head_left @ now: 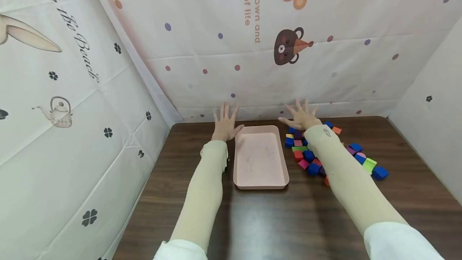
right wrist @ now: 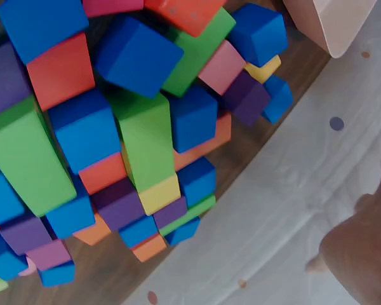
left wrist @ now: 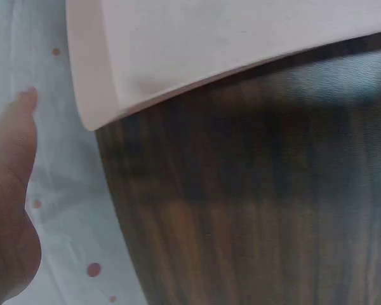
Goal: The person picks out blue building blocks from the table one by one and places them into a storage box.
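Observation:
My left hand (head_left: 224, 126) is stretched out with spread fingers near the far left corner of a shallow pink tray (head_left: 260, 159), holding nothing. In the left wrist view its thumb (left wrist: 16, 130) points up beside the tray's corner. Fingers spread wide, my right hand (head_left: 302, 117) hovers by the far edge of the table, beyond a heap of coloured blocks (head_left: 309, 155). It holds nothing either. The right wrist view shows blue, green, red, purple, pink, orange and yellow blocks (right wrist: 146, 143) lying close together. My right forearm hides part of the heap in the head view.
The dark wooden table (head_left: 173, 196) meets a white printed cloth (head_left: 202, 83) along its far edge. Similar cloth walls rise at the left (head_left: 72, 151) and right (head_left: 426, 103). The tray stands between my arms, left of the blocks.

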Demonstrator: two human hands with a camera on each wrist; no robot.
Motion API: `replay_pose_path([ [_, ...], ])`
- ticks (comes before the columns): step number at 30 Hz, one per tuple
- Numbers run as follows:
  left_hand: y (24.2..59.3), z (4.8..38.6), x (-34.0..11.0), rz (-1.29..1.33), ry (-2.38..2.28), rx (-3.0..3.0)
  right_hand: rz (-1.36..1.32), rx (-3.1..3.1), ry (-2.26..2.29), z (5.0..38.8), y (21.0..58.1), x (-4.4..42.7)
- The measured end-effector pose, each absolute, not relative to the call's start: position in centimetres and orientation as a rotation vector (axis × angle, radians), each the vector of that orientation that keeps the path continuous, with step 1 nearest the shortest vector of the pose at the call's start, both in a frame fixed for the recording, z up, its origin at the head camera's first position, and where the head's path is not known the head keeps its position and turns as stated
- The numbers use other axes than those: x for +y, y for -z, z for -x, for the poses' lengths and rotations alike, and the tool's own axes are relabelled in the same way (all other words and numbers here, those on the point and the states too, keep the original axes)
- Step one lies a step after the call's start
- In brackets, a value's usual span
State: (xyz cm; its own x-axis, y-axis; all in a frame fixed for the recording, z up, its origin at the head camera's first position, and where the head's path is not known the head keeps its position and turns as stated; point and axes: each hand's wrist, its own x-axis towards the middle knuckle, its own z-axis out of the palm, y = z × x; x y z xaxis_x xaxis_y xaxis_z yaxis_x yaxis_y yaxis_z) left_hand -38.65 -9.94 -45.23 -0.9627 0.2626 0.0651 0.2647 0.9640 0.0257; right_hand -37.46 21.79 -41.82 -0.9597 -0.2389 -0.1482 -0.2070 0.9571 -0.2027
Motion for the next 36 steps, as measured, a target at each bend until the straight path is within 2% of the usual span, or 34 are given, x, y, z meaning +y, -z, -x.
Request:
replay_pose_path([
  [11, 50.9, 35.6, -9.6, 0.310, 0.450, -3.145, 0.489, 2.841, 0.202, 37.3, 44.6, 21.8],
  [21, 51.1, 34.4, -8.4, 0.245, 0.688, -3.218, 0.426, 2.758, 0.195, 38.9, 45.7, 22.1],
  [36, 53.4, 31.4, -7.6, 0.179, 0.904, -3.044, 0.409, 2.862, 0.130, 39.7, 46.7, 21.1],
])
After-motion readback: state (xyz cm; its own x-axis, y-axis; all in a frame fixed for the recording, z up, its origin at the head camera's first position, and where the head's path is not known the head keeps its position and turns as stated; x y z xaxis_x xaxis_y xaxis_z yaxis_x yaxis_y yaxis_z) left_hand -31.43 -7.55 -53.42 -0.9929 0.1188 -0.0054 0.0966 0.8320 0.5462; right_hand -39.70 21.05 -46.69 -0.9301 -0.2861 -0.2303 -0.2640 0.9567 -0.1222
